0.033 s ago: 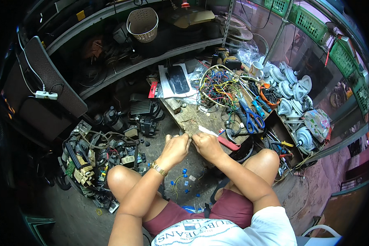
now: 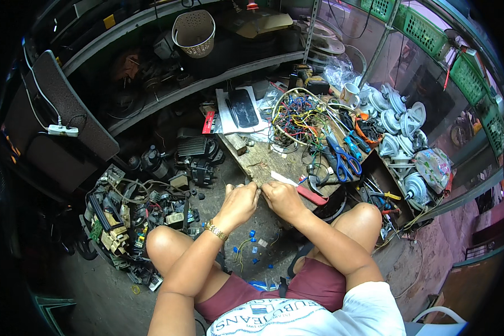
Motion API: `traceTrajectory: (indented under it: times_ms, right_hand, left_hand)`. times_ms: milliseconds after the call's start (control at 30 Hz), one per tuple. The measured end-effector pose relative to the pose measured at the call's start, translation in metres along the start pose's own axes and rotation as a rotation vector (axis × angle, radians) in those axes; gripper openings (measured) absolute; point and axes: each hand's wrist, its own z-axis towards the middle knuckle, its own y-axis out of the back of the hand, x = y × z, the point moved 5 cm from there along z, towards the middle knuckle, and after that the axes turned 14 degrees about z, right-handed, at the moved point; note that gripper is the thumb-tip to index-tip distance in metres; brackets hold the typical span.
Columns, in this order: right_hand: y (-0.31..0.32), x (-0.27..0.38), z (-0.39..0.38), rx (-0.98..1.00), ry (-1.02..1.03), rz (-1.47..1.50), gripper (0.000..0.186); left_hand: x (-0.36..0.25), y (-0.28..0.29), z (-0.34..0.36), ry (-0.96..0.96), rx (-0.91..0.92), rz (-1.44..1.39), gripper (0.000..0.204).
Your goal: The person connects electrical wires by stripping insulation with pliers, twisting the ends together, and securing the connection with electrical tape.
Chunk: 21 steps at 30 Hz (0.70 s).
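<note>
Both hands meet at the near corner of a worn wooden bench top (image 2: 266,165), fingers curled and pressed together. My left hand (image 2: 239,204), with a gold watch (image 2: 216,230) at the wrist, is closed. My right hand (image 2: 284,200) is closed too, its fingertips almost touching the left ones. Whatever they pinch is hidden by the fingers or too small to name. Just beyond my right hand lie a white strip (image 2: 284,178) and a red-handled tool (image 2: 312,195). Blue-handled scissors (image 2: 344,161) rest farther right, beside a tangle of coloured wires (image 2: 302,115).
A phone (image 2: 243,108) lies on white paper at the back of the bench. Electronic scrap (image 2: 115,224) is heaped at left on the floor, near a motor (image 2: 199,151). White plastic pulleys (image 2: 397,120) and a tool box (image 2: 378,175) stand right. Blue bits (image 2: 252,233) litter the floor.
</note>
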Motion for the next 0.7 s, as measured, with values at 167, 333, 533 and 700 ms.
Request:
traceTrajectory:
  times_ms: [167,333,533,700]
  right_hand:
    - [0.000,-0.003,0.003,0.007,0.053,0.102,0.005]
    - [0.004,-0.010,0.006,-0.062,-0.110,0.326,0.006]
    - [-0.017,-0.030,0.004,-0.444,-0.443,1.122,0.003]
    - [-0.029,-0.035,-0.004,-0.534,-0.567,1.387,0.004]
  left_hand:
    - [0.001,0.002,-0.001,-0.086,-0.022,0.070,0.018]
    - [0.001,0.002,0.004,0.007,-0.085,-0.019,0.022]
    - [0.004,-0.030,0.013,-0.021,-0.119,-0.614,0.039]
    - [0.007,-0.031,0.017,-0.041,-0.056,-0.477,0.037]
